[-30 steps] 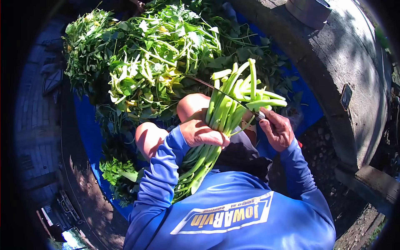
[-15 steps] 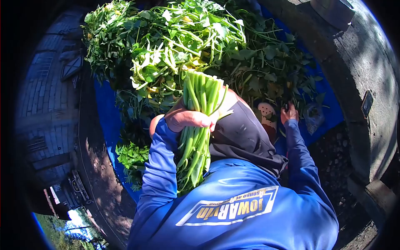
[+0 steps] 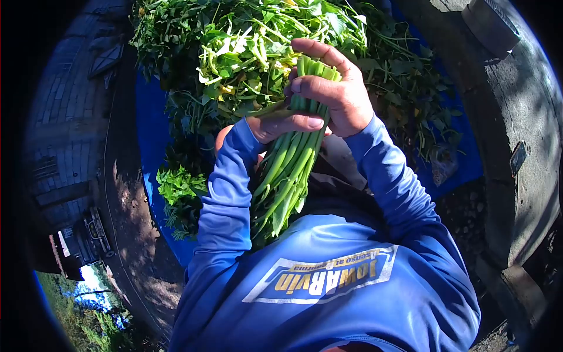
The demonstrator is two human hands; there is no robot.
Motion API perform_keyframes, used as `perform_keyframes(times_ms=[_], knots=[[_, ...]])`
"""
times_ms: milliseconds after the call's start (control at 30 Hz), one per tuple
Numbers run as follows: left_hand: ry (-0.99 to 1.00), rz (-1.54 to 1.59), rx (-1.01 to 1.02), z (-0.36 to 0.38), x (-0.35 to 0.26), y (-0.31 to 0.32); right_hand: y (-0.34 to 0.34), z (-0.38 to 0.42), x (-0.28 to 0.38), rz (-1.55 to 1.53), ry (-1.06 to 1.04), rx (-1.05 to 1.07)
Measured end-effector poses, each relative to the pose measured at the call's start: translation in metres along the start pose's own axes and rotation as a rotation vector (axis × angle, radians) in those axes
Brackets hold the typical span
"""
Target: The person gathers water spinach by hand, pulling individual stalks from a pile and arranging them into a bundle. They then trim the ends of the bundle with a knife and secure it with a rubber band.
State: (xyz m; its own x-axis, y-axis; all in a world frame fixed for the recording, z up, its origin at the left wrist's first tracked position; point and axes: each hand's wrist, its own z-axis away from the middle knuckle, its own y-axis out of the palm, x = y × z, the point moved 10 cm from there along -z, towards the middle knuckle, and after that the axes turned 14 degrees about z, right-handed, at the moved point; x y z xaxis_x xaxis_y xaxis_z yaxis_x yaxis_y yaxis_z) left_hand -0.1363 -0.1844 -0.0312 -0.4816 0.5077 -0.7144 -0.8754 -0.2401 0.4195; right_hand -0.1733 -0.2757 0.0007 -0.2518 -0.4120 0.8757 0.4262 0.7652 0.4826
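A thick bundle of green stems [image 3: 291,158] hangs in front of my chest, cut ends up and leaves down. My left hand [image 3: 288,124] is wrapped round the middle of the bundle. Around its top, close above the left, my right hand [image 3: 339,92] has its thumb across the stems and its index finger stretched over the cut ends. Just beyond both hands lies a big heap of leafy greens [image 3: 246,53], with pale stems and some yellow leaves.
A blue tarp [image 3: 153,126] lies under the greens. A smaller bright green bunch [image 3: 180,185] is at the left and a clear plastic bag [image 3: 443,164] at the right. A curved concrete edge [image 3: 510,117] runs down the right side. Darker vines [image 3: 404,88] spread beside it.
My right hand has come up from the dark greens at the right onto the top of the bundle. The bundle, in my left hand, now tilts more to the right at its top.
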Motion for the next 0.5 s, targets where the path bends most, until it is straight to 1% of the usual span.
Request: perform_keyframes(times_ms=[33,67,100,167,200,267,300,367,400,467,500], knots=[[0.1,-0.001,-0.098,0.013,-0.005,-0.003,-0.003,-0.003,-0.001,0.0,-0.015,-0.055],[0.422,-0.076,-0.117,0.029,-0.024,0.005,-0.007,-0.011,0.001,0.0,-0.044,-0.106],[0.581,-0.207,-0.183,0.037,-0.034,0.019,-0.009,-0.016,0.001,-0.005,-0.06,-0.161],[0.593,-0.5,-0.441,0.054,-0.029,0.012,0.01,-0.012,0.014,0.128,-0.03,-0.15],[0.45,-0.453,-0.449,0.06,-0.03,0.011,0.022,-0.014,0.02,0.191,-0.029,-0.132],[0.508,-0.221,-0.436,0.076,-0.034,0.009,0.042,-0.018,0.036,0.368,-0.116,-0.1],[0.489,-0.209,-0.404,0.078,-0.029,0.001,0.055,-0.019,0.048,0.465,-0.192,-0.065],[0.443,-0.185,-0.334,0.083,-0.017,-0.027,0.077,-0.026,0.05,0.469,-0.254,0.022],[0.464,-0.211,-0.354,0.096,-0.029,-0.027,0.086,-0.027,0.044,0.323,-0.241,0.106],[0.502,-0.012,-0.362,0.126,-0.037,-0.036,0.101,-0.02,0.041,0.037,-0.162,0.263],[0.552,-0.016,-0.37,0.144,-0.046,-0.046,0.092,-0.017,0.043,0.115,-0.182,0.201]])
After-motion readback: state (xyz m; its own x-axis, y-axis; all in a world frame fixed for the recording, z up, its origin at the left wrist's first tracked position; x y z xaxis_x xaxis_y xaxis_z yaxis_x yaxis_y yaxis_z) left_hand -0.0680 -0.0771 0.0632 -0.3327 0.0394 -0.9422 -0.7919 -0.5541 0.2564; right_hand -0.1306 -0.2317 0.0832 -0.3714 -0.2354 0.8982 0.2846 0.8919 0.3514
